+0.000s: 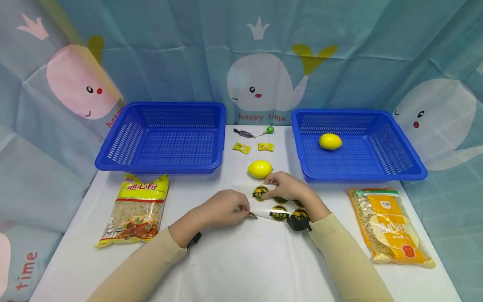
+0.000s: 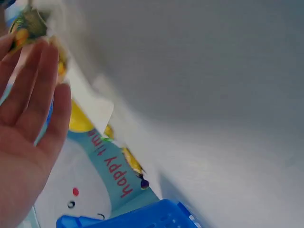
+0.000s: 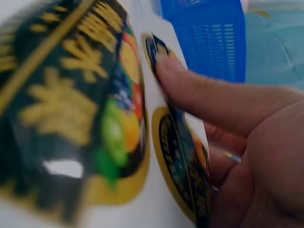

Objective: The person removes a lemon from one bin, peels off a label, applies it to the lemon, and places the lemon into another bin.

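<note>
Both hands share the grip on a clear printed snack bag (image 1: 273, 205) at mid-bench: left hand (image 1: 222, 208) pinching its near corner, right hand (image 1: 288, 187) curled over its top. Slick film could slip or tear; a lemon (image 1: 260, 169) just behind might get nudged.

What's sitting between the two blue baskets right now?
In the head view, between the left basket and right basket: a purple candy, green lollipop, two yellow sachets and a lemon.
</note>
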Demonstrator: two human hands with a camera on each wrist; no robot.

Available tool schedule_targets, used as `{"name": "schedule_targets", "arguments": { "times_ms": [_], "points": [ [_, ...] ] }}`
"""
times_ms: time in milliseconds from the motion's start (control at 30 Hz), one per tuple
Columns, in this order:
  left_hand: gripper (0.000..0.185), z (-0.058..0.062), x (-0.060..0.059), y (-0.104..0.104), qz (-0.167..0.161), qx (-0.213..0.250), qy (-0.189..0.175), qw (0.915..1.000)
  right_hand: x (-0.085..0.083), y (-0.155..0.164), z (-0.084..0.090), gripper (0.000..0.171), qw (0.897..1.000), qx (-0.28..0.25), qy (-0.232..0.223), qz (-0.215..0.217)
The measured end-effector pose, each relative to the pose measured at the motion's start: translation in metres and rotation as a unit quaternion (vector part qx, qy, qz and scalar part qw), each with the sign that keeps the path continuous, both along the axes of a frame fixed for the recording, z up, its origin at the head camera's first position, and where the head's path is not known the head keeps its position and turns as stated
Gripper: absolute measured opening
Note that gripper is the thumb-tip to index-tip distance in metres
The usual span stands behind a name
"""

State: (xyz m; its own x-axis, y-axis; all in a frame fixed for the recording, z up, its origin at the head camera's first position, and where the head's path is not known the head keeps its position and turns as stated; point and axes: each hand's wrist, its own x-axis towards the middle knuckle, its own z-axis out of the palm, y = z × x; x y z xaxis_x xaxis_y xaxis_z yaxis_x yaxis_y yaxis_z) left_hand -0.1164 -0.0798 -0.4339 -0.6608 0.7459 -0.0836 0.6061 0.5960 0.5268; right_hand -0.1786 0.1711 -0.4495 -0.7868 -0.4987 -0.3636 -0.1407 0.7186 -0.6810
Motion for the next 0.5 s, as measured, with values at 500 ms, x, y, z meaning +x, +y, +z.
{"name": "schedule_targets", "arguments": {
  "times_ms": [500],
  "points": [
    [0.014,0.013,-0.010,-0.009,0.209,0.147,-0.255,0.9325,0.022,-0.019,-0.003,0.051,0.973,0.138,0.182,-0.025]
  ]
}}
